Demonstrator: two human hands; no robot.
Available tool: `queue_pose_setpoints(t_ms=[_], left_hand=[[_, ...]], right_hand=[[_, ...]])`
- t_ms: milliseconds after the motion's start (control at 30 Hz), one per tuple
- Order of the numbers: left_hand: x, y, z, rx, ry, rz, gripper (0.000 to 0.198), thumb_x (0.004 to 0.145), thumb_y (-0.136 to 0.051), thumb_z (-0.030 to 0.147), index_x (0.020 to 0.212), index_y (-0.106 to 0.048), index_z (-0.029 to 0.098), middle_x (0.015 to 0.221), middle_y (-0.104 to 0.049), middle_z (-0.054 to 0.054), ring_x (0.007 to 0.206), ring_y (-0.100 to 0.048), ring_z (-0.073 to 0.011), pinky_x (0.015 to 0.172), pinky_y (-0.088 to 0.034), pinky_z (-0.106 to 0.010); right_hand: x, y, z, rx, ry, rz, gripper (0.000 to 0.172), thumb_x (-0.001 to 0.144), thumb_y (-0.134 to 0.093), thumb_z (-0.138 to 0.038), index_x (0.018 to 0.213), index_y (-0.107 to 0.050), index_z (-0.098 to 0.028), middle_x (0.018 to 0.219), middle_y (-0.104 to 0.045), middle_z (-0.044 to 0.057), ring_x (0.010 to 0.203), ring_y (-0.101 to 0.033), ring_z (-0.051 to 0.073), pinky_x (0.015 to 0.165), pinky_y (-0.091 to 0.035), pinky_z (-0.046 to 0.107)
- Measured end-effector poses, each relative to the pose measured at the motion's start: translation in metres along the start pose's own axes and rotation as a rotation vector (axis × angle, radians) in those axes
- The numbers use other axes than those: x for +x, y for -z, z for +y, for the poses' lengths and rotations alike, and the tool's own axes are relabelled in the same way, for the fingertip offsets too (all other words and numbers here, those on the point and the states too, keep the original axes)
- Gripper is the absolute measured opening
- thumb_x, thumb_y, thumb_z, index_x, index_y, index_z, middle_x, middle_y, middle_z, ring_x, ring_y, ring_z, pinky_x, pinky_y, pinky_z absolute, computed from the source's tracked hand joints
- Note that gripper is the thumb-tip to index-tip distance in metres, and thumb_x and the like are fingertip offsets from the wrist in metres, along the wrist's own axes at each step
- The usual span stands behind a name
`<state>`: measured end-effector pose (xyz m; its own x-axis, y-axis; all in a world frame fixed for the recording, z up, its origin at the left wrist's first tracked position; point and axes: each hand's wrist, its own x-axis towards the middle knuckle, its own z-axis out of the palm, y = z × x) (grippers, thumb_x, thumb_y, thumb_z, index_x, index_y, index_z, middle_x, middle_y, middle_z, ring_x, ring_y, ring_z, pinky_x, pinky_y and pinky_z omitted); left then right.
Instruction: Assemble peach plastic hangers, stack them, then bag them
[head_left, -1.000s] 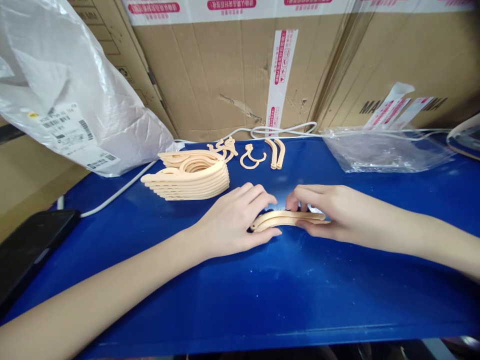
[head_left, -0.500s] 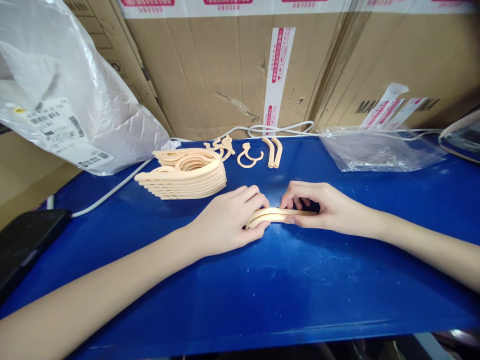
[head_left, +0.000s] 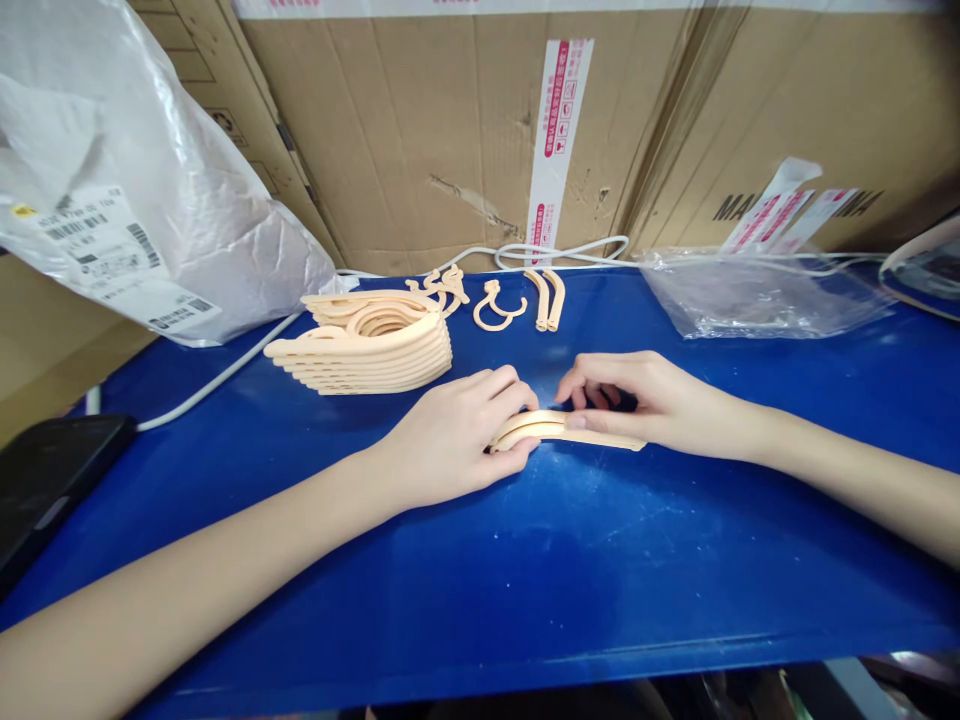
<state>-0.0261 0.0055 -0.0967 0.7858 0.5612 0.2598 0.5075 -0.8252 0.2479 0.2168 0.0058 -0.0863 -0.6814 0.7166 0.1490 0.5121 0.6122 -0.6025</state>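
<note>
A pair of cream plastic hanger arms (head_left: 553, 431), curved and lying side by side, sits low over the blue table. Closed around their left end is my left hand (head_left: 457, 435), thumb in front and fingers behind. My right hand (head_left: 660, 405) pinches the rear arm near the middle, its thumb laid on it and its fingers curled behind. The front arm's right end shows below that hand. Farther back stands a stack of cream folding hangers (head_left: 367, 345). Loose hanger hooks (head_left: 442, 287), a single hook (head_left: 497, 308) and two separate hanger arms (head_left: 550, 300) lie beside it.
Cardboard boxes (head_left: 420, 130) wall off the back of the blue table (head_left: 480, 590). A white plastic parcel bag (head_left: 172, 200) leans at left, above a black phone (head_left: 60, 480). A clear plastic bag (head_left: 750, 300) and a white cable (head_left: 562, 255) lie along the rear.
My right thumb has shifted up and back onto the rear hanger arm, so the front arm's right end now shows below the hand. My left hand keeps its grip.
</note>
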Motion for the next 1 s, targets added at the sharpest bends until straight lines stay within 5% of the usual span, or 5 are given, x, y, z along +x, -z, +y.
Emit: queue_pose_setpoints(t_ms=[167, 300, 467, 633, 1000], left_hand=[[-0.001, 0.001, 0.001, 0.005, 0.006, -0.002, 0.017, 0.092, -0.051, 0.031, 0.101, -0.057, 0.018, 0.094, -0.058, -0.001, 0.081, -0.056, -0.0159, 0.069, -0.042, -0.027], [-0.001, 0.001, 0.002, -0.007, 0.017, -0.006, 0.02, 0.093, -0.051, 0.033, 0.105, -0.055, 0.017, 0.097, -0.059, -0.002, 0.083, -0.057, -0.0167, 0.07, -0.044, -0.028], [0.0, 0.003, 0.002, -0.052, 0.027, -0.011, 0.017, 0.092, -0.052, 0.031, 0.101, -0.052, 0.017, 0.096, -0.059, -0.002, 0.083, -0.057, -0.0165, 0.069, -0.043, -0.027], [0.0, 0.003, 0.001, -0.07, 0.019, -0.006, 0.014, 0.091, -0.053, 0.03, 0.098, -0.051, 0.017, 0.093, -0.057, -0.001, 0.083, -0.056, -0.0161, 0.07, -0.042, -0.027], [-0.003, 0.002, -0.001, -0.058, 0.01, 0.004, 0.02, 0.092, -0.054, 0.031, 0.105, -0.053, 0.016, 0.097, -0.06, -0.002, 0.082, -0.057, -0.0164, 0.069, -0.043, -0.027]], right_hand=[[0.02, 0.005, 0.005, -0.372, 0.062, 0.195, 0.023, 0.094, -0.052, -0.035, 0.099, -0.063, -0.016, 0.093, -0.064, 0.007, 0.085, -0.06, 0.019, 0.074, -0.046, 0.031], [0.047, 0.012, 0.013, -0.697, 0.164, 0.204, 0.032, 0.096, -0.046, -0.034, 0.113, -0.063, -0.013, 0.113, -0.062, 0.014, 0.107, -0.056, 0.029, 0.091, -0.041, 0.043], [0.081, 0.013, 0.023, -0.81, 0.175, 0.157, 0.044, 0.097, -0.045, -0.038, 0.127, -0.059, -0.009, 0.123, -0.059, 0.017, 0.115, -0.052, 0.033, 0.096, -0.036, 0.045], [0.103, 0.008, 0.03, -0.872, 0.143, 0.116, 0.05, 0.098, -0.043, -0.041, 0.132, -0.056, -0.007, 0.126, -0.059, 0.018, 0.116, -0.05, 0.034, 0.096, -0.033, 0.046], [0.119, 0.001, 0.031, -0.919, 0.152, 0.101, 0.034, 0.097, -0.042, -0.03, 0.108, -0.071, -0.016, 0.102, -0.069, 0.011, 0.098, -0.053, 0.027, 0.092, -0.029, 0.043]])
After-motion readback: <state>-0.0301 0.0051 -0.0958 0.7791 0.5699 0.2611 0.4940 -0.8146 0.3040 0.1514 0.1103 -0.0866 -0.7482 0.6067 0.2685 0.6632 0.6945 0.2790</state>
